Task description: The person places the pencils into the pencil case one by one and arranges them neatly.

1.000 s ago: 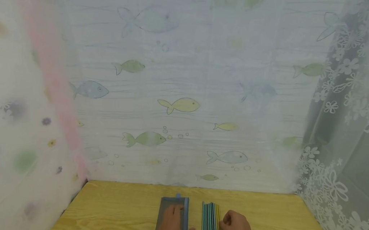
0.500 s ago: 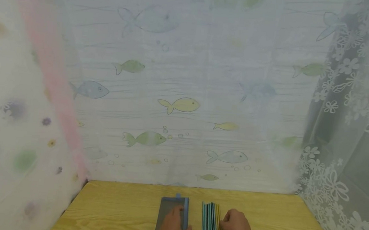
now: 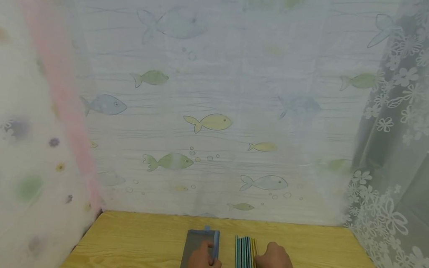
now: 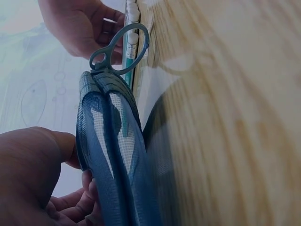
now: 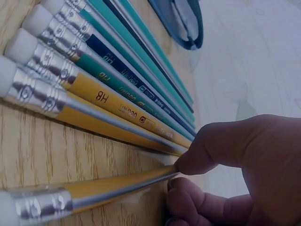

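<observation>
One yellow wood-grain table [image 3: 134, 245], one blue-grey mesh pouch [image 3: 195, 239] on it, one row of teal, navy and yellow pencils [image 3: 243, 262]. Left hand [image 3: 201, 267] touches the pouch, can't tell if it's gripping; right hand [image 3: 277, 263] pinches one yellow-and-silver striped pencil [image 5: 113, 190] beside the row. Only the left wrist view shows the pouch's blue ring [image 4: 146, 41].

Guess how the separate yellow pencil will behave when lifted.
The yellow pencil looks light, slim enough for the right-hand grip to pinch. Its sides look faceted, possibly resisting rolling. The eraser end could dip, lying beyond that grip.
</observation>
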The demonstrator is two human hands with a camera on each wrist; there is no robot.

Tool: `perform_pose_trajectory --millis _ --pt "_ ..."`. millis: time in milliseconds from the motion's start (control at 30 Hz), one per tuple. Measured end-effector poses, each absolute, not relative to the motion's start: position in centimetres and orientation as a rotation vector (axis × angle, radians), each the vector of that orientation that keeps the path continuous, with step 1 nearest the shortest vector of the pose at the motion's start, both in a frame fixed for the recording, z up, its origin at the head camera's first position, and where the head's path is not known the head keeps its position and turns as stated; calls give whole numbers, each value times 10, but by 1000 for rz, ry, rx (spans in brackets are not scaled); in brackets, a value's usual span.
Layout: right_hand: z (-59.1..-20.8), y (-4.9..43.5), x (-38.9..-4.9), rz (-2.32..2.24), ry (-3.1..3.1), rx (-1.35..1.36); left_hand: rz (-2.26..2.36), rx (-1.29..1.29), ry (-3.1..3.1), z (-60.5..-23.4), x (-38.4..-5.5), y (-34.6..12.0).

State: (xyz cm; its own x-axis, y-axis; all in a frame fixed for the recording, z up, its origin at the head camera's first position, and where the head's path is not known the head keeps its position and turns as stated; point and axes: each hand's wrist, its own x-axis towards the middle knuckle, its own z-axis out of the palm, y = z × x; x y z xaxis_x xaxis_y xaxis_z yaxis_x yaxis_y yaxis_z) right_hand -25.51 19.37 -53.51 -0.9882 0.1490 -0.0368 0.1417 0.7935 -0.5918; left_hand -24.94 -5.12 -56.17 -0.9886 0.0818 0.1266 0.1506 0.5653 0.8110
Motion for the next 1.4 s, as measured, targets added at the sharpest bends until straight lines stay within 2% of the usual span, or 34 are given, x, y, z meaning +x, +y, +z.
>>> perform_pose_trajectory --millis 400,900,1400 --pt "-534 190 -256 922 -3013 -306 -1460 -138 -2650 -560 -248 -48" --pt "-539 201 -257 994 -2989 -220 -1614 -92 -2625 -558 -243 -47" --pt "-534 190 -253 1228 -2864 -184 -1673 -65 -2627 -558 -243 -46"
